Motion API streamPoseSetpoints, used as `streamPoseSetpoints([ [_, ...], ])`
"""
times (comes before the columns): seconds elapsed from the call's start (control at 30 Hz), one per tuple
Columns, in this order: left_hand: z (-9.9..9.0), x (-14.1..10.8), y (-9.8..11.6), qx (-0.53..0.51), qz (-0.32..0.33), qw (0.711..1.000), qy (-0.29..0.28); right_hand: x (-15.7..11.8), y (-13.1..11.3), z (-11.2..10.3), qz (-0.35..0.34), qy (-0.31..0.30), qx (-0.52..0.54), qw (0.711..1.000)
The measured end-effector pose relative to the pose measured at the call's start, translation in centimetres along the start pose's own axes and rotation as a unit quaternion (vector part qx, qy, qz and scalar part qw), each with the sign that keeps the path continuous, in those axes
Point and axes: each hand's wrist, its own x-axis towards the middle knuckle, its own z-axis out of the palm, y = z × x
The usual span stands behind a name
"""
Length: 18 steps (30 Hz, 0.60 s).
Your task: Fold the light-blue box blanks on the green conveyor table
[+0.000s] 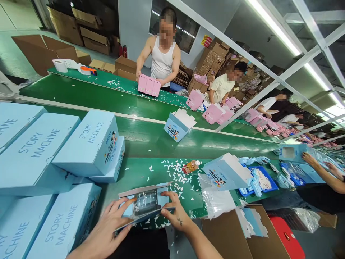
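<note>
Both hands hold a light blue cardboard box (164, 201) low at the near edge of the green bench. Clear plastic (145, 203) with dark reflections shows in its middle; what lies beneath cannot be made out. My left hand (114, 217) grips the left end, its thumb below and fingers stretched over the top. At the other end, my right hand (175, 210) pinches the side between thumb and fingers. Just left of the hands rise stacked blue "STORY MACHINE" boxes (86, 133).
White paper scraps (175, 176) litter the bench around a drink bottle (191, 167). An open-flapped blue box (223, 172) stands right; another box (178, 126) sits on the conveyor (142, 135). A co-worker (164, 59) opposite handles a pink box (149, 85). Below right is an open carton (229, 233).
</note>
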Motion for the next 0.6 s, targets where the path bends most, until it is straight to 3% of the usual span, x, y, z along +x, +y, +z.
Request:
streamPoseSetpoints([
  [0.1, 1.0, -0.6, -0.5, -0.071, -0.06, 0.994, 0.054, 0.0, 0.4, 0.8, 0.011, 0.035, 0.014, 0.999],
  [0.17, 2.0, -0.7, -0.9, -0.113, -0.117, 0.979, 0.125, 0.4, 1.1, 2.0, 0.039, 0.1, 0.028, 0.994],
  [0.27, 3.4, -0.1, -1.5, -0.141, -0.225, 0.934, 0.24, 1.5, 2.6, 3.9, 0.121, 0.228, 0.041, 0.965],
  [0.37, 4.3, 1.1, -2.2, -0.186, -0.302, 0.888, 0.293, 2.7, 3.8, 5.0, 0.164, 0.253, 0.065, 0.951],
  [0.43, 4.2, 1.9, -2.7, -0.217, -0.297, 0.887, 0.28, 3.4, 4.0, 5.0, 0.136, 0.223, 0.077, 0.962],
  [0.5, 3.7, 2.4, -3.1, -0.221, -0.253, 0.911, 0.239, 3.8, 3.9, 4.8, 0.087, 0.198, 0.084, 0.973],
  [0.6, 2.7, 2.4, -3.7, -0.177, -0.142, 0.955, 0.192, 3.9, 3.9, 4.6, 0.015, 0.21, 0.114, 0.971],
])
